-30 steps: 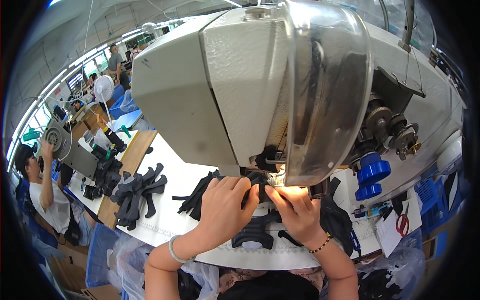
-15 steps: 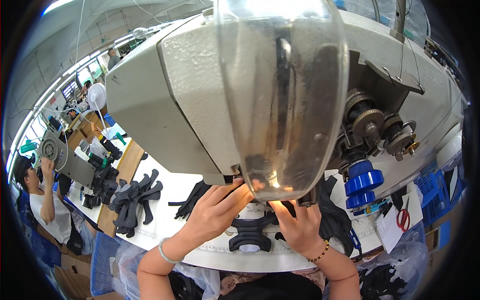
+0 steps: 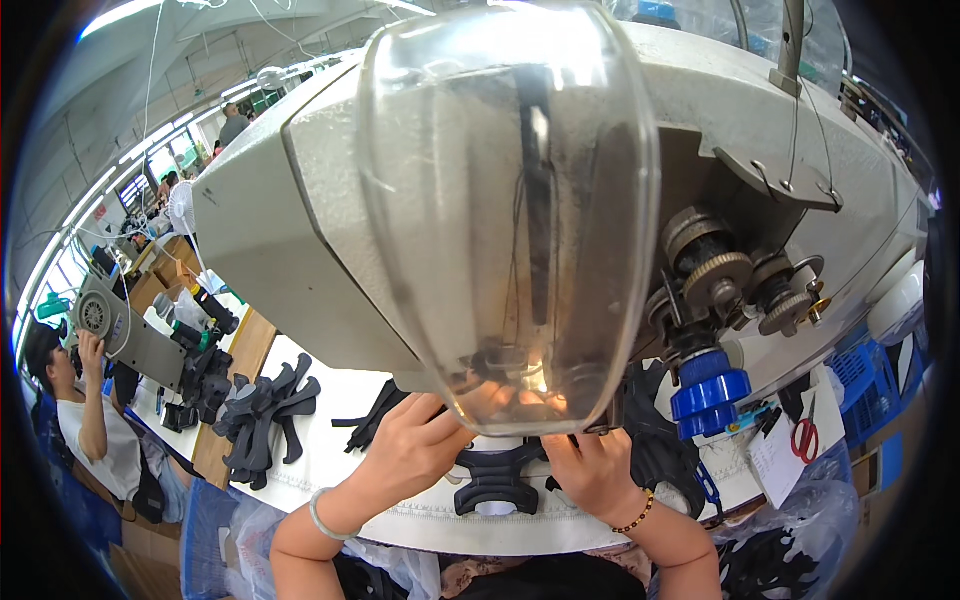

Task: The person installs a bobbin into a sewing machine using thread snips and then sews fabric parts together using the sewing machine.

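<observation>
A sewing machine (image 3: 290, 230) with a clear plastic guard (image 3: 505, 200) fills the upper middle. Under the guard's lower end, my left hand (image 3: 415, 450) and my right hand (image 3: 597, 475) flank a black shaped piece (image 3: 497, 485) with flared ends. Its upper part runs beneath the guard, where my fingers close in on it from both sides. Through the plastic the left fingertips look smeared, lit by a warm lamp glow. The right fingers are bent, with their tips largely hidden. How the piece meets the needle is hidden.
Stacked black pieces (image 3: 268, 415) lie left on the white table (image 3: 420, 525), black strips (image 3: 370, 415) nearer. At right are a black panel (image 3: 660, 450), blue snips (image 3: 708, 488), red-handled scissors (image 3: 805, 440) and blue thread-tension knobs (image 3: 710, 395). A co-worker (image 3: 100, 430) sits far left.
The view has shifted, so the guard appears lower and further left. My hands stay at the black piece, with the left fingers now further behind the plastic.
</observation>
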`<control>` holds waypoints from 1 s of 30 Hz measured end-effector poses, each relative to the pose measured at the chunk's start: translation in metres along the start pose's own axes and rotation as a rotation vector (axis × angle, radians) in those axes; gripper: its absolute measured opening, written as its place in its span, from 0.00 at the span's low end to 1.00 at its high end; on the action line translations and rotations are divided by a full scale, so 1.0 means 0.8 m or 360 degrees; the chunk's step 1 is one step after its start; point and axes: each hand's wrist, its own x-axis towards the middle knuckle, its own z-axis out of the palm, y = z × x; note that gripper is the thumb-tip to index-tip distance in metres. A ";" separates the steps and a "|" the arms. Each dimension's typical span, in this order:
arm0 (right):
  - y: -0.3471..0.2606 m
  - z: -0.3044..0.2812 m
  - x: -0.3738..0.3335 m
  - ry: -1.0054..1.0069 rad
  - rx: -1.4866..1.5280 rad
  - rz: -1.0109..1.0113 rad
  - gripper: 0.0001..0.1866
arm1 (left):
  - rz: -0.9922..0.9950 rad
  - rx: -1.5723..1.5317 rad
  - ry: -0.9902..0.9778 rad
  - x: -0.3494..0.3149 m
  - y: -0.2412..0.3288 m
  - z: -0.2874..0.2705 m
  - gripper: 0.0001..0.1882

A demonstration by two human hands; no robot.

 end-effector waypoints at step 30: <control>-0.007 -0.006 -0.002 -0.0141 0.0204 0.0059 0.13 | -0.0101 -0.0398 0.0034 0.009 -0.024 -0.005 0.15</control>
